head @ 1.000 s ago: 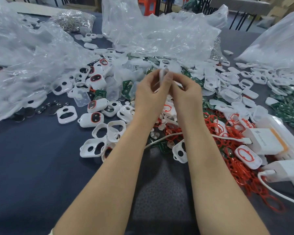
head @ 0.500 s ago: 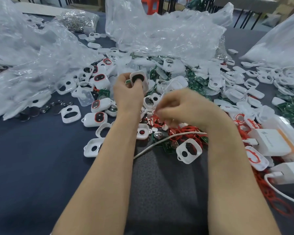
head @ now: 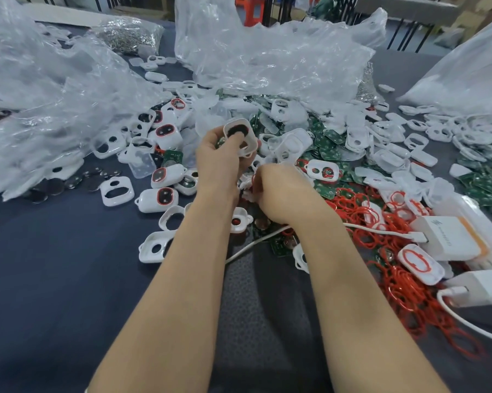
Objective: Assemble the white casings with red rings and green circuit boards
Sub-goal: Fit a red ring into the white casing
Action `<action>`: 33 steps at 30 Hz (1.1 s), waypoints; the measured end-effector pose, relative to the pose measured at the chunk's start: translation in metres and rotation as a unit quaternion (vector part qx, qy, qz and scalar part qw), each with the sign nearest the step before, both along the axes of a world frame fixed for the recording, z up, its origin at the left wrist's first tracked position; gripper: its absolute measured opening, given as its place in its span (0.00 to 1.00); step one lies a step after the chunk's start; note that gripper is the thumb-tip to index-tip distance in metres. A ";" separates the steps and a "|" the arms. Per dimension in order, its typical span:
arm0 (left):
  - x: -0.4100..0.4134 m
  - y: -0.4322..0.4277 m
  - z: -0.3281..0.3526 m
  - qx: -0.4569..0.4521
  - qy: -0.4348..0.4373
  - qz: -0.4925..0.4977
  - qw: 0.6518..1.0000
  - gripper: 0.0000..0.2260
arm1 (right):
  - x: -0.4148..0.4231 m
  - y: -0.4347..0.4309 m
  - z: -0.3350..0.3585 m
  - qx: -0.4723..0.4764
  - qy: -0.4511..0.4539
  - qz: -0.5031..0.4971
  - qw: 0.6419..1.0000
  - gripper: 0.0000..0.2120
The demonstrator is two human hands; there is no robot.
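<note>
Your left hand [head: 222, 165] gripped the white casing [head: 240, 134] just above the table [head: 54, 265], thumb in its window, while your right hand [head: 281, 194] curled down among loose parts, holding I could not tell what; the casing looked light, stiff and slick, best pinched by its rims.

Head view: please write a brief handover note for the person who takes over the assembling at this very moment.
Left hand grips a white casing, thumb in its opening.
Right hand is curled low over the parts pile; what its fingers pinch is hidden.
Red rings lie at right, green circuit boards beyond the hands.
Done: several ringed casings at left.
Left: many empty casings.
</note>
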State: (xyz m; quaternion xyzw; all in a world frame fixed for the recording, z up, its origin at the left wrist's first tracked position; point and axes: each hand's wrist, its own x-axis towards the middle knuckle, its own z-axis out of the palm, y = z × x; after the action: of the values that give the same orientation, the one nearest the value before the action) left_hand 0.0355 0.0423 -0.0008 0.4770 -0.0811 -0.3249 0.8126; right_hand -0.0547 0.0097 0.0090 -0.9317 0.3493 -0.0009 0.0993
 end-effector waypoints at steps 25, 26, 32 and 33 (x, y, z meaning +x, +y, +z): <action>-0.013 -0.011 -0.007 0.107 -0.113 -0.056 0.986 0.07 | -0.004 -0.022 0.000 0.143 -0.488 -0.111 0.854 0.02; -0.014 -0.011 -0.008 0.103 -0.117 -0.056 0.986 0.07 | -0.003 -0.021 0.000 0.137 -0.482 -0.110 0.858 0.02; -0.017 -0.009 -0.003 0.050 -0.089 -0.079 0.992 0.08 | -0.001 -0.025 -0.007 0.117 -0.468 -0.130 0.866 0.03; -0.018 -0.009 -0.002 0.045 -0.084 -0.082 0.992 0.08 | -0.001 -0.025 -0.007 0.119 -0.470 -0.132 0.865 0.03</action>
State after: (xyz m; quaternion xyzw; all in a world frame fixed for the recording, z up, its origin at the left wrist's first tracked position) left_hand 0.0175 0.0336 -0.0027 0.5308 -0.1733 -0.3523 0.7511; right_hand -0.0554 -0.0157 0.0020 -0.7471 0.3787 -0.4104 0.3605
